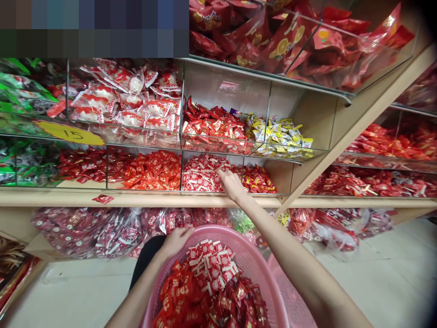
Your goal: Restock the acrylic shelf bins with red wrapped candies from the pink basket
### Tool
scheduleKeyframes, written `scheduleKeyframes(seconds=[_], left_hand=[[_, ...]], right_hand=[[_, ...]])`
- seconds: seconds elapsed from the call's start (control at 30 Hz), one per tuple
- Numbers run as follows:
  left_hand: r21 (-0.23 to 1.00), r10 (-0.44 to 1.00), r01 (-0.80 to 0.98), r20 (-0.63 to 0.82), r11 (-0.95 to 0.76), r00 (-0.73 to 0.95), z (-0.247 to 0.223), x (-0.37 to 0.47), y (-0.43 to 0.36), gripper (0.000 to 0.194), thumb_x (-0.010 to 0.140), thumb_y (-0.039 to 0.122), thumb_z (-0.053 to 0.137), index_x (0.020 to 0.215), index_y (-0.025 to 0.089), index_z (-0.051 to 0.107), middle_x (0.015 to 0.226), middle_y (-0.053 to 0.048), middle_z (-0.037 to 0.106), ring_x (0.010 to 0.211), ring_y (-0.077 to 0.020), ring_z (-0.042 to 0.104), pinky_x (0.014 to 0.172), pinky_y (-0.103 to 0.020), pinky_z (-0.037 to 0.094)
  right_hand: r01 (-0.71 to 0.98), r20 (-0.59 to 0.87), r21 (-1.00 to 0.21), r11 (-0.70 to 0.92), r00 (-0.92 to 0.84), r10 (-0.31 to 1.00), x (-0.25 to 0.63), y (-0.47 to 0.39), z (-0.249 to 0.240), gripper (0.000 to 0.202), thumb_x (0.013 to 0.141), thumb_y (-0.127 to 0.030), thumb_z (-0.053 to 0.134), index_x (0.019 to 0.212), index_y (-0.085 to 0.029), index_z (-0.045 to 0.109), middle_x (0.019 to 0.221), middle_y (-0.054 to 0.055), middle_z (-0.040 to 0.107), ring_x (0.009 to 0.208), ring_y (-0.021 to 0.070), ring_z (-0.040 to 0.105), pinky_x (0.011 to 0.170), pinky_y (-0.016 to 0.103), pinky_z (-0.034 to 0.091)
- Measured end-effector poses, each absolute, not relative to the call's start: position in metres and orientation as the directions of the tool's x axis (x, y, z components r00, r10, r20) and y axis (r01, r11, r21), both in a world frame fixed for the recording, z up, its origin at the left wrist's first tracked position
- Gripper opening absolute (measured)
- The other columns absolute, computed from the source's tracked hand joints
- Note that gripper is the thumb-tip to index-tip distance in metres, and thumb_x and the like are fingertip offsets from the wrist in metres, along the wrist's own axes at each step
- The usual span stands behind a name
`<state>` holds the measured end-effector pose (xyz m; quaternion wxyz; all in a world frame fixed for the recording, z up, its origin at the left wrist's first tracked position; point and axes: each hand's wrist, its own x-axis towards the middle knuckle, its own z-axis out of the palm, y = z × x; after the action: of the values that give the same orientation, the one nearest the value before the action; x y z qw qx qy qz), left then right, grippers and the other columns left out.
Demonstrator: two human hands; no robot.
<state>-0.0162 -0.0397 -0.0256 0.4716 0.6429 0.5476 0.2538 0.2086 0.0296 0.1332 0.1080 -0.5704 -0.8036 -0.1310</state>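
My left hand is closed on the far left rim of a pink plastic basket. Inside the basket lie red-and-white wrapped candies, orange-red packets and dark red packets, each kind mostly in its own part. Stretched forward over the basket, my right hand dips into a low shelf compartment of red-and-white wrapped candies. Its fingers are curled down at the candies; their tips and anything between them are hidden.
Clear dividers separate neighbouring compartments of orange-red packets and red-yellow candies. A stray red packet lies on the wooden ledge. Filled plastic bags sit below. Above, an upper glass shelf edge juts out.
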Motion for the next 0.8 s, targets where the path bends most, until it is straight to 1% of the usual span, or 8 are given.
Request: scheduleKeyframes(seconds=[0.1,0.23,0.4,0.47,0.57,0.63,0.7,0.8], left_hand=[[0.888,0.939,0.459,-0.179,0.024,0.296,-0.026,-0.016,-0.039,0.052,0.065,0.064,0.042,0.063,0.015,0.059,0.056,0.002,0.052,0.058,-0.0142,0.045,0.055,-0.023,0.03],[0.885,0.937,0.465,-0.165,0.003,0.308,-0.026,-0.016,-0.039,0.052,0.067,0.063,0.041,0.064,0.015,0.06,0.056,0.002,0.053,0.058,-0.0142,0.045,0.055,-0.023,0.03],[0.871,0.943,0.492,-0.169,0.005,0.288,-0.026,-0.016,-0.039,0.054,0.066,0.065,0.04,0.061,0.015,0.058,0.054,0.003,0.051,0.057,-0.0136,0.044,0.055,-0.023,0.029],[0.869,0.943,0.495,-0.17,0.007,0.285,-0.026,-0.016,-0.039,0.053,0.066,0.065,0.04,0.061,0.015,0.058,0.055,0.002,0.051,0.058,-0.0135,0.044,0.055,-0.023,0.029],[0.872,0.941,0.489,-0.181,0.019,0.287,-0.026,-0.016,-0.039,0.053,0.066,0.065,0.041,0.062,0.015,0.058,0.056,0.002,0.052,0.058,-0.0137,0.044,0.055,-0.023,0.029],[0.874,0.94,0.484,-0.193,0.036,0.281,-0.025,-0.015,-0.039,0.054,0.065,0.066,0.041,0.062,0.015,0.058,0.056,0.001,0.053,0.058,-0.0141,0.044,0.055,-0.023,0.029],[0.874,0.939,0.484,-0.201,0.043,0.278,-0.024,-0.015,-0.039,0.055,0.066,0.066,0.04,0.062,0.014,0.058,0.056,0.001,0.053,0.059,-0.0145,0.044,0.055,-0.023,0.03],[0.873,0.935,0.488,-0.19,0.021,0.301,-0.025,-0.015,-0.039,0.057,0.068,0.066,0.038,0.066,0.014,0.06,0.059,0.001,0.055,0.061,-0.0153,0.046,0.056,-0.023,0.031]], right_hand=[[0.93,0.311,0.109,0.351,-0.367,0.877,0.213,0.028,0.135,0.052,0.075,-0.001,0.037,0.124,-0.018,0.033,0.097,0.009,0.06,0.091,0.0217,0.047,0.074,0.029,0.033],[0.917,0.231,0.127,0.378,-0.398,0.888,0.216,0.036,0.133,0.059,0.071,0.001,0.04,0.127,-0.016,0.029,0.097,0.009,0.061,0.093,0.0223,0.048,0.072,0.028,0.034],[0.932,0.198,0.145,0.333,-0.357,0.913,0.214,0.048,0.132,0.052,0.076,-0.002,0.039,0.126,-0.015,0.032,0.087,0.011,0.062,0.091,0.0229,0.05,0.071,0.028,0.034],[0.927,0.215,0.139,0.349,-0.372,0.903,0.214,0.048,0.133,0.049,0.077,-0.003,0.039,0.124,-0.016,0.034,0.088,0.011,0.062,0.091,0.0226,0.05,0.072,0.028,0.034],[0.905,0.267,0.124,0.408,-0.426,0.864,0.215,0.04,0.14,0.045,0.08,-0.006,0.038,0.124,-0.017,0.036,0.097,0.01,0.061,0.092,0.0222,0.048,0.074,0.029,0.034],[0.893,0.31,0.088,0.441,-0.445,0.84,0.216,0.029,0.149,0.044,0.082,-0.008,0.036,0.125,-0.017,0.035,0.103,0.01,0.059,0.093,0.0217,0.047,0.076,0.03,0.034],[0.882,0.367,0.01,0.47,-0.441,0.819,0.216,0.012,0.158,0.045,0.083,-0.009,0.034,0.127,-0.019,0.033,0.106,0.01,0.057,0.093,0.0211,0.046,0.078,0.032,0.034],[0.834,0.483,-0.202,0.513,-0.371,0.793,0.213,-0.023,0.162,0.045,0.084,-0.013,0.034,0.129,-0.02,0.03,0.099,0.008,0.057,0.091,0.0203,0.047,0.081,0.035,0.035]])
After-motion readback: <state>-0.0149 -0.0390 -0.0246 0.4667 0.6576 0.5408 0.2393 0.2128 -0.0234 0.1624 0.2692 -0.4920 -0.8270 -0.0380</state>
